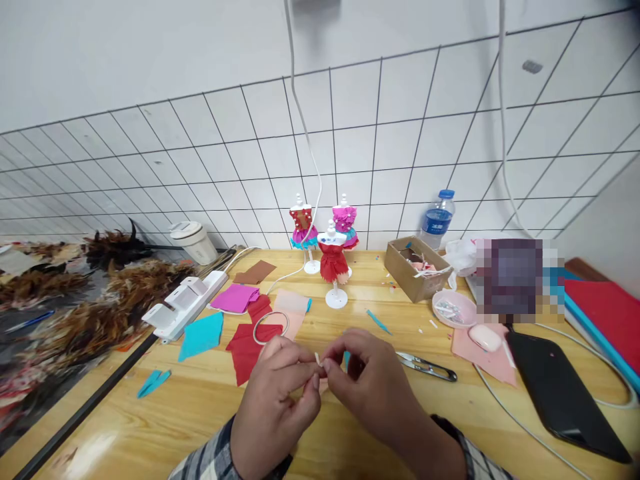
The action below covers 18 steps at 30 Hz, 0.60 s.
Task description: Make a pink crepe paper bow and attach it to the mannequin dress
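Observation:
My left hand (275, 400) and my right hand (370, 387) meet low in the middle, over the wooden table (200, 413). Both pinch a small pale piece (318, 360) between their fingertips; a bit of blue shows behind my right fingers. Just beyond my left hand lie red paper pieces (247, 347) and a thin ring (271, 327). Small thread snips (427, 366) lie to the right of my right hand. Three tiny mannequins in paper dresses stand farther back: a red one (333, 263), a pink one (345, 223) and a red and blue one (302, 230).
A white power strip (183, 303), blue paper (200, 335) and magenta paper (235, 298) lie at left, with feathers (75, 307) beyond. At right are a cardboard box (413, 270), a water bottle (436, 220), a pink dish (454, 309), a black tablet (560, 393) and red sheets (610, 313).

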### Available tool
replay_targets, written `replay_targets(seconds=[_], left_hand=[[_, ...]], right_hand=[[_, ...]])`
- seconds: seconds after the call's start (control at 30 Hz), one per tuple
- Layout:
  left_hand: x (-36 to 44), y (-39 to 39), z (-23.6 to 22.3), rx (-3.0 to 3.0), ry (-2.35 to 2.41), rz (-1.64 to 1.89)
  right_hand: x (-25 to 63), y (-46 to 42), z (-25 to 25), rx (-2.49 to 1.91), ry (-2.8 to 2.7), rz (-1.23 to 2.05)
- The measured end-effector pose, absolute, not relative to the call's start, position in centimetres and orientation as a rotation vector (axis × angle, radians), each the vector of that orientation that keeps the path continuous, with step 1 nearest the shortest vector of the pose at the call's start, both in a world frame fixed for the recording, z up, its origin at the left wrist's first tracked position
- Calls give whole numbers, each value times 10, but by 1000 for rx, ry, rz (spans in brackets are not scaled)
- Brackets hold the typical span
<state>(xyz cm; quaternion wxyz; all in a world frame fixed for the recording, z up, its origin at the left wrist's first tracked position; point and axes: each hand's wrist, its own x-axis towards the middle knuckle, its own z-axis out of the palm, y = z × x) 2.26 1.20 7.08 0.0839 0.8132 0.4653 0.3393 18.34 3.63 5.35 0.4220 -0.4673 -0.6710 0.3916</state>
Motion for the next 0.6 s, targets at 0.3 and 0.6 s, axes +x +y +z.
replay_targets(seconds=[0.3,0.6], left_hand=[[19,9,46,2495,1023,1121],[-4,25,33,2545,944,1114]], right_hand=[[250,46,73,-902,-789,1370],[316,151,60,-1446,-1111,403]])
